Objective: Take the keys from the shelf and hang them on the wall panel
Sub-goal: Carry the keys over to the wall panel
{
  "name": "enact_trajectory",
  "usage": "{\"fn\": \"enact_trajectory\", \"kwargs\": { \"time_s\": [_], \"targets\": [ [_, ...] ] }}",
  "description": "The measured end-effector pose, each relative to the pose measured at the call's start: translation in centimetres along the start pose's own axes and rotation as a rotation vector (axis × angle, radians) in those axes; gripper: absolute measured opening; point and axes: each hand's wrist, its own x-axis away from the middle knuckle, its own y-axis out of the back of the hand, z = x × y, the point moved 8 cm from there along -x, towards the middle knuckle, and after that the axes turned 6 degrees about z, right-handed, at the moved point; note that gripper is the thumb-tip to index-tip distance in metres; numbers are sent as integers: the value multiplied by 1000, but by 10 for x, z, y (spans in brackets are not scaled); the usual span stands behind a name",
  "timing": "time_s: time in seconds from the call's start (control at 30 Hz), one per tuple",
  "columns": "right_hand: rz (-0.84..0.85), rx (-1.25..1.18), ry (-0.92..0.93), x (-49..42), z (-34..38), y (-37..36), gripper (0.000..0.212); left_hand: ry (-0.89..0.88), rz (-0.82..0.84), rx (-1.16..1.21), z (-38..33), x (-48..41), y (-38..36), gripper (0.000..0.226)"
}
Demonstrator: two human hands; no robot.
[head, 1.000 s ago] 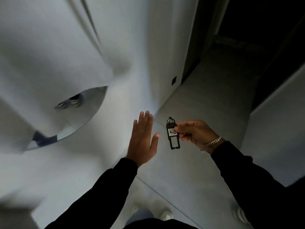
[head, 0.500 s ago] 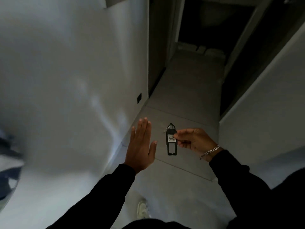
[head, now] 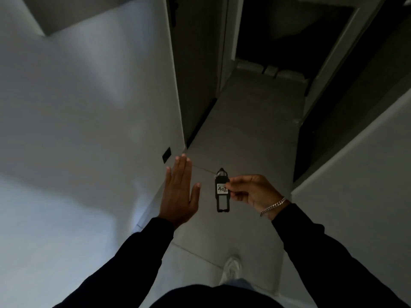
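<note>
Compared with the frame half a second earlier, the view has turned further down the corridor: the dark doorway ahead fills more of the upper frame, and the blurred dark shape at the far left edge is gone. Hand positions are nearly unchanged.

The right hand point(head: 251, 192) pinches the black plastic key fob with a white "402" label point(head: 222, 192) between thumb and forefinger at the label's right edge; the fob hangs upright in mid-air above the floor, a small metal ring at its top. A silver chain bracelet point(head: 273, 206) circles the right wrist. The left hand point(head: 179, 196) is flat and empty, fingers straight and together, thumb set apart, just left of the fob and not touching it.

The grey tiled floor point(head: 244, 134) runs forward between a white left wall point(head: 89, 96) and a white right wall point(head: 355, 174). A small black wall socket point(head: 166, 154) sits low on the left wall.

Any keys on the ring are too small to make out. The doorway interior is dark. One white shoe point(head: 231, 268) shows below; black sleeves are cut off by the frame.
</note>
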Motion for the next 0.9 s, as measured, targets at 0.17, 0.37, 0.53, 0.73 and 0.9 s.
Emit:
{"fn": "enact_trajectory", "kwargs": {
  "time_s": [0.17,0.37,0.53,0.73,0.9],
  "targets": [
    [73,62,-49,-57,55,27,14,109,-71,6,2,-70,4,70],
    [137,105,-85,-151,103,38,10,176,-160,29,41,-147,-2,68],
    [190,168,-111,-219,139,33,8,254,-245,49,73,-199,3,69],
    [299,301,-128,-286,197,12,14,339,-338,22,100,-249,34,68],
    [476,395,-105,-366,247,-23,14,474,-425,-48,134,-285,53,67]
  ]
}}
